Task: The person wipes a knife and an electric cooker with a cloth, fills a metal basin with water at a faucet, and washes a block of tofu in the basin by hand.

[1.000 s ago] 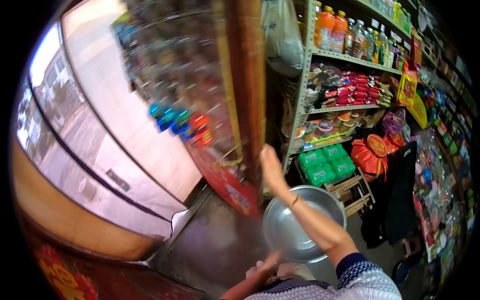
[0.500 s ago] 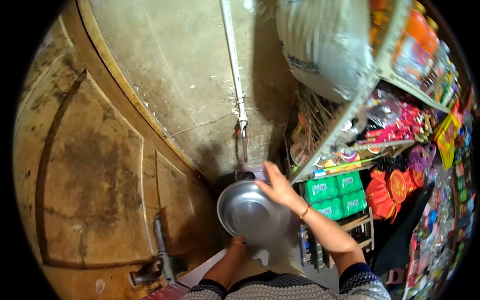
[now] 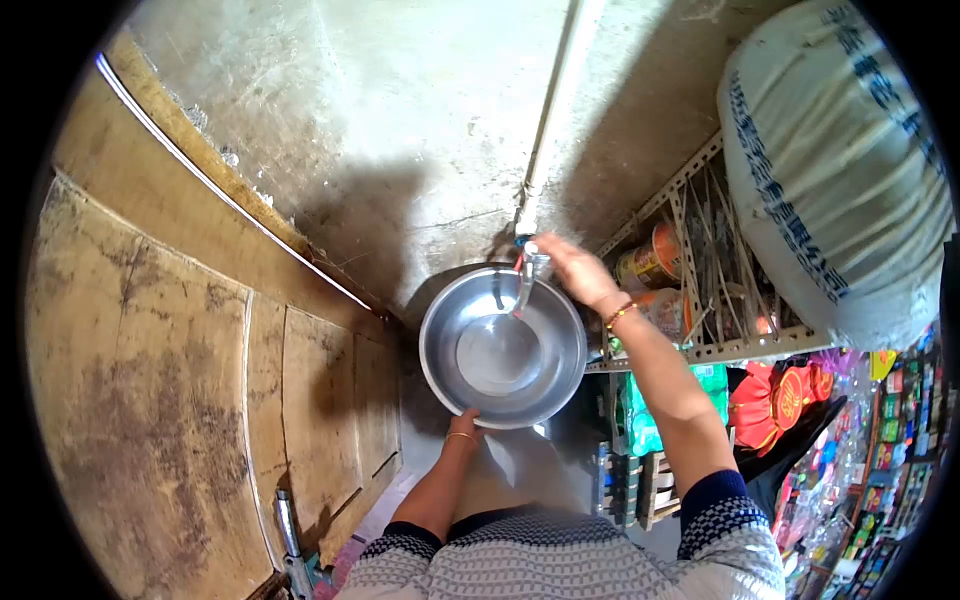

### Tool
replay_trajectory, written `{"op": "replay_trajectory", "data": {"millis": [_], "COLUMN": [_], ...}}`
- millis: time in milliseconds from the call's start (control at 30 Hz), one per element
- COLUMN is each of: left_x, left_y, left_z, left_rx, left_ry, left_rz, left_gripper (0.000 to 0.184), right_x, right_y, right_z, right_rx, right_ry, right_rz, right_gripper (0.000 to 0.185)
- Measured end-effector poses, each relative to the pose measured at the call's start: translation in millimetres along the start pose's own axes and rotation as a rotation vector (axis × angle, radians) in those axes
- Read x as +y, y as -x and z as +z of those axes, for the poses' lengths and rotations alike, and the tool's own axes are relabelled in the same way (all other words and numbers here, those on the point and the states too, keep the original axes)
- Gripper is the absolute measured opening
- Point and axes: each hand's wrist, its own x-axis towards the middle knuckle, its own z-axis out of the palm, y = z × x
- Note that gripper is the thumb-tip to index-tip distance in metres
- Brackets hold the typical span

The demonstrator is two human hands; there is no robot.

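A wide stainless steel basin (image 3: 500, 355) sits under a wall tap (image 3: 527, 285), its bowl facing up. The tap's spout reaches over the basin's far inner side. At the near rim, my left hand (image 3: 464, 426) grips the basin, with part of the fingers hidden beneath it. My right hand (image 3: 582, 275) is at the top of the tap, its fingers against the handle and slightly blurred. A bracelet shows on each wrist.
A white pipe (image 3: 565, 100) runs down the wall to the tap. Wooden doors (image 3: 140, 380) stand on the left. To the right are a metal shelf (image 3: 745, 347) bearing a large white sack (image 3: 830, 180), green-wrapped packs (image 3: 645, 420) and a red bag (image 3: 775, 405).
My right hand has left the basin's right side and moved up to the tap. The basin now lies under the spout, more face-up. The view has shifted toward the wall.
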Motion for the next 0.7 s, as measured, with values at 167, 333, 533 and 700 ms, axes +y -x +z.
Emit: {"op": "replay_trajectory", "data": {"millis": [167, 333, 533, 700], "left_x": [-14.0, 43.8, 50.0, 74.4], "left_y": [-63.0, 5.8, 0.6, 44.0], "left_z": [-53.2, -8.0, -30.0, -9.0], "left_rx": [-0.173, 0.020, 0.010, 0.055], "left_ry": [-0.622, -0.252, -0.345, -0.470], "left_rz": [0.344, -0.025, 0.006, -0.033], "left_gripper": [0.028, 0.034, 0.036, 0.048], "right_x": [9.4, 41.0, 47.7, 119.7], "right_y": [31.2, 151.2, 134.9, 125.2], "right_z": [20.5, 123.6, 131.6, 229.0], "right_rx": [0.558, 0.131, -0.011, 0.215], "right_ry": [-0.476, -0.379, -0.570, -0.925], "right_rz": [0.686, 1.161, 1.253, 1.079], "right_gripper": [0.048, 0.064, 0.051, 0.027]}}
